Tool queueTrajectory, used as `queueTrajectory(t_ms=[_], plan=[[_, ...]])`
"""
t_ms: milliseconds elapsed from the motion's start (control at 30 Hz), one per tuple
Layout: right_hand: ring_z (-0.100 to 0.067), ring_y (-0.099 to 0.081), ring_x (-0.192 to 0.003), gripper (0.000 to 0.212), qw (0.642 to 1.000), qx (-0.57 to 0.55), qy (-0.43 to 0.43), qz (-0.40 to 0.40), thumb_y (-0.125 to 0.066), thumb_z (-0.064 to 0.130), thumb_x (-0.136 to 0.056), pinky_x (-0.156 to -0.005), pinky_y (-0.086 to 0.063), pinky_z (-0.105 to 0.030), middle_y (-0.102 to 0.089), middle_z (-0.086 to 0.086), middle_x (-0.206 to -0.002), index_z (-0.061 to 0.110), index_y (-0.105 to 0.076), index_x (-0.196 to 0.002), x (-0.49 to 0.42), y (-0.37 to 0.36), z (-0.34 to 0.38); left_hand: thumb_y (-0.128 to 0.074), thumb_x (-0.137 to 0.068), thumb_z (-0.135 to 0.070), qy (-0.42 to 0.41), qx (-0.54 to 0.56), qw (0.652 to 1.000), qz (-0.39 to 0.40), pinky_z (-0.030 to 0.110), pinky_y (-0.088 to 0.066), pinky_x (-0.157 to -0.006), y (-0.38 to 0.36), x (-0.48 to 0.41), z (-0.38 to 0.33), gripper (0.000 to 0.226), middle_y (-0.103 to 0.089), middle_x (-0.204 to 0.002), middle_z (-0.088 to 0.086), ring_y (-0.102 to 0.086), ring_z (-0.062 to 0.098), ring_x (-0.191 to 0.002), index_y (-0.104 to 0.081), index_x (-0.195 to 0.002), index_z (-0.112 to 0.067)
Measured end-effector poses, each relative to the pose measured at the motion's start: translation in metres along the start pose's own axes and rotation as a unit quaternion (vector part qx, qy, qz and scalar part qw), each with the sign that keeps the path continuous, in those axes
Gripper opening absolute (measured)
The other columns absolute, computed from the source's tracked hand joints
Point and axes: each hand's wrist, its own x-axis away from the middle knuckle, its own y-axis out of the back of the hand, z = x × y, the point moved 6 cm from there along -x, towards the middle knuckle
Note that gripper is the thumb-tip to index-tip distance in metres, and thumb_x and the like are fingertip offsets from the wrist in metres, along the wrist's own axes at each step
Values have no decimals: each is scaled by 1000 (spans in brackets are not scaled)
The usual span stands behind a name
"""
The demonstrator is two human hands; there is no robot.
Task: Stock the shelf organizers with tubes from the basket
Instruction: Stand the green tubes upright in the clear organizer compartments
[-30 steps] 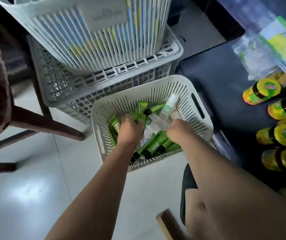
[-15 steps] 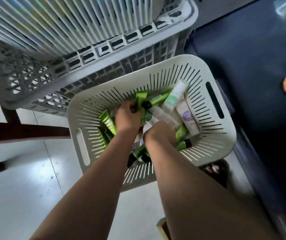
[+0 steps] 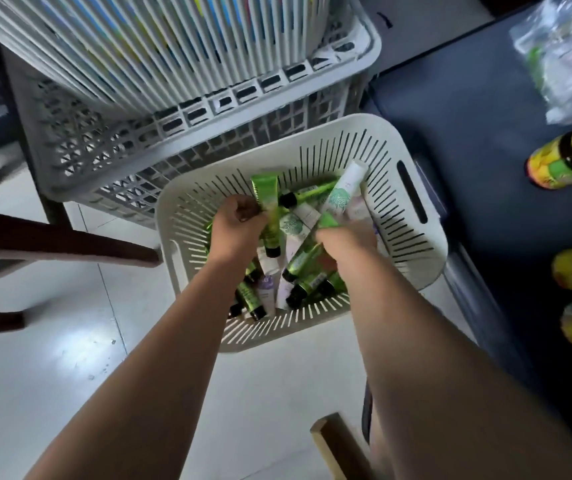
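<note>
while left hand [image 3: 239,226] grips tube [image 3: 266,202], cap nearest

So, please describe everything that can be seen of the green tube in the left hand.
The green tube looks like glossy plastic: bright green, paler around the middle, with a flat crimped end and a small black cap. The crimped end points away from the camera, the cap toward it. The left hand grips its middle, holding it over the other tubes in the white slotted basket.
</note>
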Motion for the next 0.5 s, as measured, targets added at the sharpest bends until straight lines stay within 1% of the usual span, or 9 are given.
queueTrajectory(t_ms=[33,100,167,200,267,333,400,467,500], plan=[[-16,-72,-73,38,999,-4,41,26,-80,10,-79,-62,-62,-31,-72,-6,-101,16,-66,-114,3,2,6,-78,-87,-15,3,8,1000,3,39,-60,-74,2,5,-2,22,-70,-92,-1,-66,18,-81,-62,-95,-26],[-20,-76,-75,37,991,-34,100,84,-83,12,-75,-70,-65,-39,-74,-10,-99,14,-66,-108,17,7,17,-78,-87,-13,6,25,1000,7,38,-60,-73,5,16,-8,21,-70,-92,1,-66,18,-81,-62,-96,-23],[-19,-77,-77,28,984,-65,132,97,-82,16,-75,-75,-64,-44,-77,-9,-92,13,-68,-100,30,19,29,-78,-87,-12,5,47,999,14,47,-61,-76,8,28,-17,19,-71,-92,4,-69,22,-83,-65,-99,-18],[-19,-77,-78,22,982,-78,144,90,-82,16,-77,-77,-64,-44,-77,-8,-87,13,-69,-95,38,27,36,-78,-87,-11,3,60,998,21,47,-62,-76,10,34,-23,19,-71,-90,4,-70,23,-82,-66,-101,-15],[-20,-77,-80,17,974,-115,170,93,-81,13,-80,-76,-64,-40,-75,-7,-86,13,-67,-89,54,42,53,-76,-88,-7,-16,84,995,41,34,-62,-68,10,49,-42,19,-71,-85,2,-70,16,-77,-67,-104,-9],[-21,-73,-75,15,966,-140,192,105,-78,10,-82,-67,-64,-32,-70,-9,-81,11,-63,-82,73,56,70,-72,-91,-4,-43,105,991,75,26,-57,-59,9,68,-68,14,-71,-84,4,-69,12,-70,-67,-105,-5],[-19,-64,-66,17,960,-136,217,112,-73,8,-85,-55,-59,-24,-60,-6,-70,10,-59,-76,91,72,88,-67,-94,-1,-71,134,982,115,30,-60,-62,6,89,-96,8,-72,-83,7,-70,19,-72,-67,-101,-4],[-17,-64,-62,15,952,-134,253,107,-76,15,-82,-64,-62,-32,-61,-4,-69,7,-64,-78,109,92,107,-65,-95,0,-102,140,975,138,37,-62,-74,5,108,-124,9,-73,-82,3,-70,22,-78,-66,-99,-8],[-16,-66,-61,19,947,-132,275,101,-78,22,-78,-71,-63,-38,-66,-5,-75,7,-68,-86,119,104,118,-66,-95,0,-117,139,972,147,41,-60,-78,4,117,-138,10,-73,-84,3,-69,24,-81,-65,-100,-8]])
